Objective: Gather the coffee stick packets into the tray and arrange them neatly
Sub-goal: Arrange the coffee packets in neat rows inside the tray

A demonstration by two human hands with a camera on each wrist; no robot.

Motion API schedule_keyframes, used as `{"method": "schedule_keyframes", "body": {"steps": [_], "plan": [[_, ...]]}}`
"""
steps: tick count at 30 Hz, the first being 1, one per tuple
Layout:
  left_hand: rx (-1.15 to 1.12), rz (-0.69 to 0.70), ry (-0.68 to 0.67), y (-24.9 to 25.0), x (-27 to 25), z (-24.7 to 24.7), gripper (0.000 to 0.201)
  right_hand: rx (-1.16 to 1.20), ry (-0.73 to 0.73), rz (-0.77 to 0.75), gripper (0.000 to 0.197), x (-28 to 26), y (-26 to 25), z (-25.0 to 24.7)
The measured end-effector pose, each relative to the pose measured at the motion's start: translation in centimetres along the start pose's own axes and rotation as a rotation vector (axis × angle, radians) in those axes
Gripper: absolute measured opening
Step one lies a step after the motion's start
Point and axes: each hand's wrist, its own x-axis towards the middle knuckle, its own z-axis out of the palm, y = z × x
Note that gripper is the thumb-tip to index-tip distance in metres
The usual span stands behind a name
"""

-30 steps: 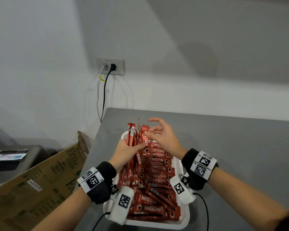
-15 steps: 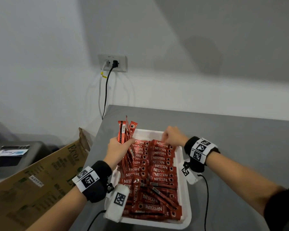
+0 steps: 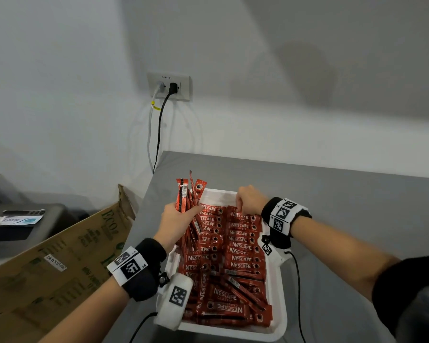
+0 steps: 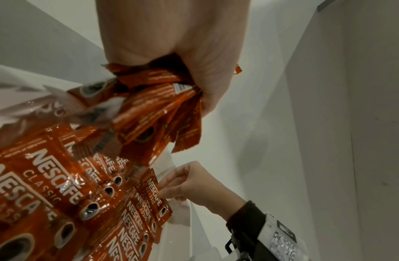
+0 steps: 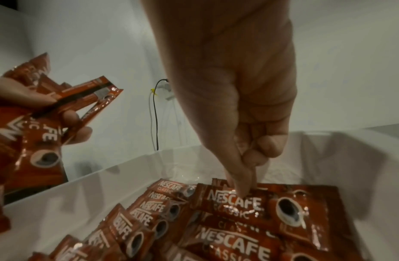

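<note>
A white tray on the grey table holds red coffee stick packets laid in two columns. My left hand grips an upright bundle of packets over the tray's far left corner; the bundle fans out below the palm. At the far end of the right column, my right hand pinches the edge of the top packet between thumb and forefinger. The right wrist view shows the pinch on that packet, which lies on the column.
Several packets lie crooked at the tray's near end. A cardboard box stands against the table's left edge. Two cables hang from a wall socket behind the table. Bare grey tabletop stretches to the right of the tray.
My right hand left the bundle and came down with a packet onto the far end of the right column. The left hand shifted the bundle slightly left.
</note>
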Motion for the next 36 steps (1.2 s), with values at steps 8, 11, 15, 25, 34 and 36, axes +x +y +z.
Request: {"method": "schedule_keyframes", "body": {"steps": [8,11,15,25,34,36], "plan": [[0.006,-0.012,-0.023,-0.1,0.1,0.2,0.01,0.043,0.106,-0.033,0.017,-0.5,-0.5,-0.5],[-0.008,0.006,-0.028,0.1,-0.1,0.5,0.016,0.375,0.188,-0.086,0.023,-1.9,-2.5,-1.8],[-0.056,0.02,-0.085,0.6,-0.5,1.3,0.017,0.636,0.095,-0.297,0.027,-4.6,-5.5,-1.5],[-0.107,0.018,0.184,0.5,-0.4,-0.2,0.012,0.43,0.068,-0.196,0.014,-2.7,-5.1,-2.0],[-0.173,0.029,0.203,0.6,-0.4,-1.0,0.009,0.14,-0.079,-0.171,0.026,1.1,-6.6,-0.9],[-0.174,0.028,0.206,0.5,-0.4,-1.1,0.011,0.11,-0.079,-0.174,0.02,1.7,-7.1,-0.6]]}}
